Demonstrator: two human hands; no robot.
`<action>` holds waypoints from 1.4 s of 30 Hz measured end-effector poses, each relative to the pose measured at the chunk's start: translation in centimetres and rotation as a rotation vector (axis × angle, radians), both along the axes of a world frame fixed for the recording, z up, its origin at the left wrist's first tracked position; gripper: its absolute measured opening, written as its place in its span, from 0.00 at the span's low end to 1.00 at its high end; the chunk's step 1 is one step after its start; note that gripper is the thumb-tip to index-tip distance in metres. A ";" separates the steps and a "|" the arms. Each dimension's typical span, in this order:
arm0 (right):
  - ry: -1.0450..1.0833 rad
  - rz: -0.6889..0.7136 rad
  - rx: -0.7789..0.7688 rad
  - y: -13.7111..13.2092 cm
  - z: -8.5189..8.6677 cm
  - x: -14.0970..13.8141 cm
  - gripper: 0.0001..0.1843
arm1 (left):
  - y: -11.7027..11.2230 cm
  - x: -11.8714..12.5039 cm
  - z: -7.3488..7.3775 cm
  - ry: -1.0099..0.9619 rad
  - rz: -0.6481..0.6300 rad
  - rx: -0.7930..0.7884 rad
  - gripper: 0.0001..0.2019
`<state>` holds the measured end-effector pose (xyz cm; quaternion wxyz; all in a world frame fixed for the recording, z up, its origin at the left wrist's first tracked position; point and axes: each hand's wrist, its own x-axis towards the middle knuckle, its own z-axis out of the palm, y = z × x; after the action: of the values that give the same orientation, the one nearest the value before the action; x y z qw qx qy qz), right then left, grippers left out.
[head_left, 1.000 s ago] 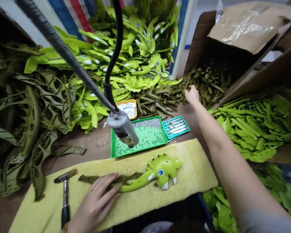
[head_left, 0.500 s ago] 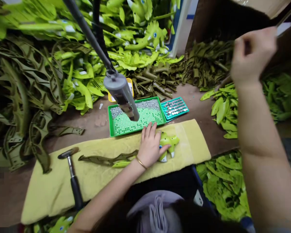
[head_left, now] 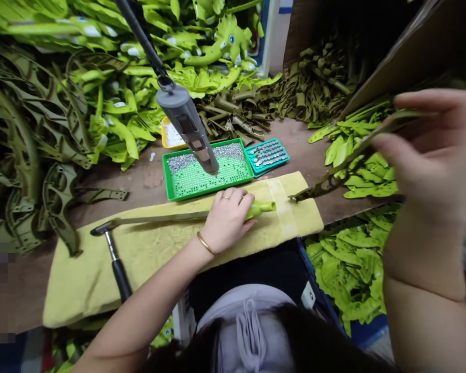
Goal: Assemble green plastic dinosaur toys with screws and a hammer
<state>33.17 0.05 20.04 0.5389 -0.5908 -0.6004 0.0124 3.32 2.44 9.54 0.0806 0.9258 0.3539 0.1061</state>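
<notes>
My left hand (head_left: 227, 217) is closed over a bright green dinosaur-shaped toy part (head_left: 261, 208), tipped on edge on the yellow cloth pad (head_left: 147, 254); its long tail runs left along the pad. My right hand (head_left: 435, 155) is raised close to the camera, pinching a long olive-green plastic piece (head_left: 334, 176) whose far end hangs just above the pad's right end. A grey hanging screwdriver (head_left: 188, 129) dangles over the green screw tray (head_left: 207, 173).
A hammer (head_left: 114, 254) lies on the pad's left. A teal tray (head_left: 267, 155) of small metal parts sits beside the green tray. Piles of olive frames (head_left: 31, 155) and bright green parts (head_left: 357, 150) surround the table. A cardboard box (head_left: 396, 62) stands at right.
My right hand pulled back from the far pile, bringing an olive piece toward me. My left hand slid to the dinosaur's head and turned the toy onto its edge.
</notes>
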 end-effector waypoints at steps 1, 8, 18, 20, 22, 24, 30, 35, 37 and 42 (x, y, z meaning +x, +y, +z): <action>0.044 0.074 0.000 0.3 -1.4 -0.5 0.30 | 0.0 -0.1 0.1 0.016 -0.012 -0.001 0.16; 0.206 0.080 -0.531 -0.2 -13.1 0.0 0.18 | 0.2 -0.8 1.0 0.079 0.018 -0.043 0.17; 0.647 0.572 -0.591 0.8 -14.9 -7.2 0.18 | 2.5 -0.2 0.1 0.034 0.103 -0.169 0.22; 0.628 0.614 -0.607 1.1 -14.7 -8.2 0.17 | 2.6 -0.2 0.1 0.023 0.108 -0.176 0.22; 0.582 0.616 -0.615 1.3 -14.8 -8.5 0.17 | 2.6 -0.2 0.1 0.000 0.115 -0.194 0.23; 0.555 0.619 -0.629 1.3 -14.9 -8.3 0.18 | 2.6 -0.2 0.0 -0.029 0.115 -0.215 0.23; 0.610 0.641 -0.631 1.9 -14.7 -7.9 0.20 | 2.6 -0.3 -0.3 -0.070 0.111 -0.223 0.24; 0.648 0.613 -0.584 2.0 -14.9 -8.4 0.14 | 2.5 -0.5 -0.2 -0.066 0.103 -0.227 0.24; 0.718 0.571 -0.566 1.8 -15.4 -8.4 0.14 | 2.5 -0.5 -0.2 -0.066 0.117 -0.224 0.24; 0.793 0.530 -0.680 1.3 -16.5 -8.5 0.21 | 2.5 -0.2 0.1 -0.031 0.114 -0.224 0.24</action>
<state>24.69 1.39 3.54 0.4812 -0.5104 -0.4424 0.5588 3.10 4.94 9.67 0.1826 0.8876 0.4142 0.0846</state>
